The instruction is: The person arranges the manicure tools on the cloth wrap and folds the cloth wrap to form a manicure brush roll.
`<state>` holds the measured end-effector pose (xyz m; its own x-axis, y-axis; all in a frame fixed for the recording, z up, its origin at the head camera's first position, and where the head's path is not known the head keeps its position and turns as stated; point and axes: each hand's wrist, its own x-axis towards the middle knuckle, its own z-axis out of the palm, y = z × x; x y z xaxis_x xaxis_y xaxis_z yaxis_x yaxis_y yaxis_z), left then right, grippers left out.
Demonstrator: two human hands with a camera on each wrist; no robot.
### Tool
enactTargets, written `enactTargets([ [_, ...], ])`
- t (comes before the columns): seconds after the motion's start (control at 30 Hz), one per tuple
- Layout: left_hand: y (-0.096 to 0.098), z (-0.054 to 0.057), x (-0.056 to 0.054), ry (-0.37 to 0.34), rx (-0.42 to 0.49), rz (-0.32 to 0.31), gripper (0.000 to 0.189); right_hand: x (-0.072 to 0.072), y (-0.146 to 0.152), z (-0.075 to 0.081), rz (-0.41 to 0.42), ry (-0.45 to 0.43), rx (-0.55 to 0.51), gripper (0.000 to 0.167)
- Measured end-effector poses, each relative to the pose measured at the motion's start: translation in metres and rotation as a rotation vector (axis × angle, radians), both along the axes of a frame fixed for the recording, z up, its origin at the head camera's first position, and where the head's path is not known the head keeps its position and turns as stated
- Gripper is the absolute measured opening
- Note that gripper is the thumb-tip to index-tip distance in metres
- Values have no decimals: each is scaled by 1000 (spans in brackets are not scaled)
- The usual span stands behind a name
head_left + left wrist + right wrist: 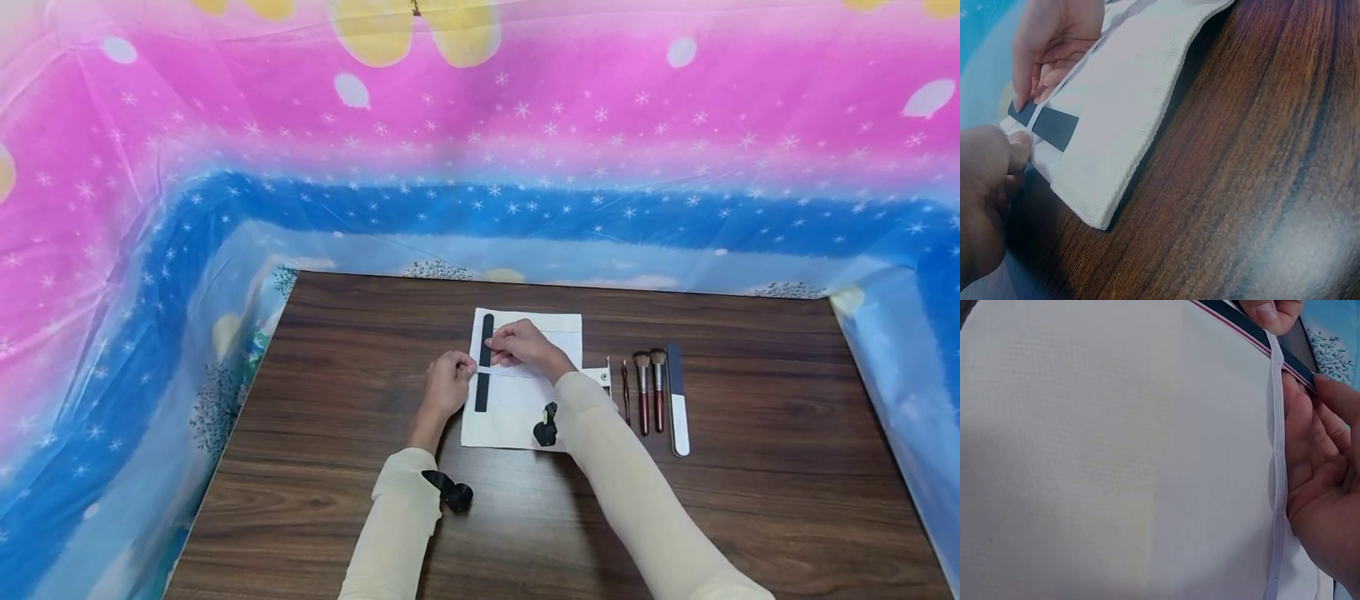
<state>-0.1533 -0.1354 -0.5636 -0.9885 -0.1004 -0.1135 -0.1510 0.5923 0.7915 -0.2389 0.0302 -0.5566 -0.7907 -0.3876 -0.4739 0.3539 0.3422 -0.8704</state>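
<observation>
A black nail file [482, 395] lies lengthwise along the left side of a white fabric pouch [517, 427], which is spread flat on the table. A white elastic band [1277, 462] runs across the pouch and over the file. My left hand [448, 382] pinches the band between thumb and finger at the pouch's left edge. Beyond the band, my right hand [525, 343] grips the far part of the file between thumb and fingers. The left wrist view shows the file [1055, 127] under the band, its near end going beneath a fabric flap.
Right of the pouch, a strap with a snap [600, 376] sticks out. Beside it lie a thin brown tool [626, 392], two makeup brushes [642, 392] and a grey-and-white nail file [678, 400]. Patterned cloth [480, 208] hangs around the wooden table [315, 433].
</observation>
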Motion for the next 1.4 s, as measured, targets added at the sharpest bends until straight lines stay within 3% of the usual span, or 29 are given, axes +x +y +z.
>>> enactTargets([
  [0.3,-1,0,0,4,12,4,12,-3,-3,-4,-111,-58,-36,41],
  [0.53,-1,0,0,0,14,-3,12,-5,-6,-6,-209,-65,-20,33],
  [0.67,0,-1,0,17,3,-1,11,-5,-4,-5,-174,-75,-9,30],
  [1.03,-1,-1,1,50,-12,-11,11,-4,5,3,66,-108,30,21],
  [1.4,0,-5,0,55,-34,-15,11,-6,6,10,111,-185,42,19],
])
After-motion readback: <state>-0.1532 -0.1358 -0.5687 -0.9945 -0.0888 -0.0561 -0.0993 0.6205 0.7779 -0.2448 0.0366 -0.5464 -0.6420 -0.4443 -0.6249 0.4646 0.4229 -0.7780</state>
